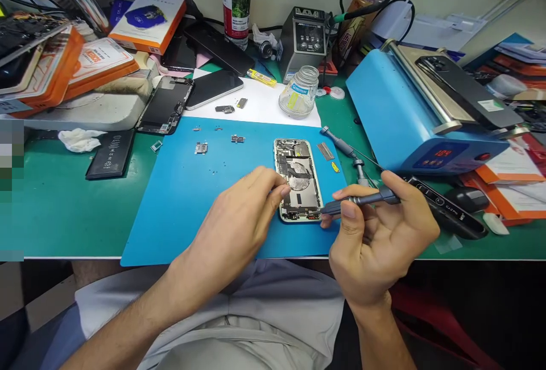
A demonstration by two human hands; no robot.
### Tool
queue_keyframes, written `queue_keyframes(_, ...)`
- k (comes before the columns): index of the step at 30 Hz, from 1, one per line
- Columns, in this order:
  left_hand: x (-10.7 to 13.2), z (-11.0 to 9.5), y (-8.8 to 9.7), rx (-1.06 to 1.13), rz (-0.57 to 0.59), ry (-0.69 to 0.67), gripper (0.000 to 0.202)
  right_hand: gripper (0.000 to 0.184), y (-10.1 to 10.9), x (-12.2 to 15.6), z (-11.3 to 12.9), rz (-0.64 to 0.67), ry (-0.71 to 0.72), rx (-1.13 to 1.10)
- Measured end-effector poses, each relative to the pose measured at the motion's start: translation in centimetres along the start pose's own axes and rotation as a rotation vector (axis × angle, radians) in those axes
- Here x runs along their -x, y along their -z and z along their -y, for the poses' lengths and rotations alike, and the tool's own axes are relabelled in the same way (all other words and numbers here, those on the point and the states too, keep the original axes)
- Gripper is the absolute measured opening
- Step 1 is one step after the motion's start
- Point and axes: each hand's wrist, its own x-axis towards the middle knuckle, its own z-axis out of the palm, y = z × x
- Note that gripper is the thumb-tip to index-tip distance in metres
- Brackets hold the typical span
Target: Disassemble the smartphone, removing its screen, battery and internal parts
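Observation:
An opened phone (305, 196) lies on the blue mat (183, 205) with its inner parts exposed. Over its left edge, the thumb and index finger of my left hand (243, 213) are pinched together; whatever is between them is too small or hidden to name. My right hand (384, 233) grips a grey screwdriver (367, 198), held almost level, its front end close to the phone's lower right corner. Small phone parts rest on the mat, among them a metal connector piece (201, 148) and another small module (238, 138). A second screwdriver (341, 142) lies right of the phone.
A glass jar (298, 94) stands behind the mat on white paper. The blue heating machine (409, 114) fills the right side, a black phone on top. To the left are a black battery (111, 154), a removed screen (165, 105) and orange boxes (102, 66). A bottle (236, 6) stands behind.

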Motion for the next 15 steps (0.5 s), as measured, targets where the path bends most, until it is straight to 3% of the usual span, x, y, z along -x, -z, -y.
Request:
queue_keyframes(4, -0.09, -0.14, -0.16, -0.033, 0.024, 0.019, 0.027, 0.063, 0.24, 0.26, -0.3, 0.046, 0.015, 0.003)
queue_keyframes(9, -0.15, -0.16, -0.34, -0.053, -0.029, -0.009, 0.037, 0.072, 0.53, 0.42, -0.58, 0.078, 0.037, 0.048)
queue_keyframes(12, -0.11, -0.21, -0.28, -0.026, -0.067, -0.016, 0.038, 0.078, 0.56, 0.23, -0.6, 0.077, 0.14, 0.106)
queue_keyframes(15, 0.0, -0.41, -0.06, 0.012, -0.1, 0.02, 0.038, 0.068, 0.55, 0.03, -0.52, 0.099, 0.213, 0.136)
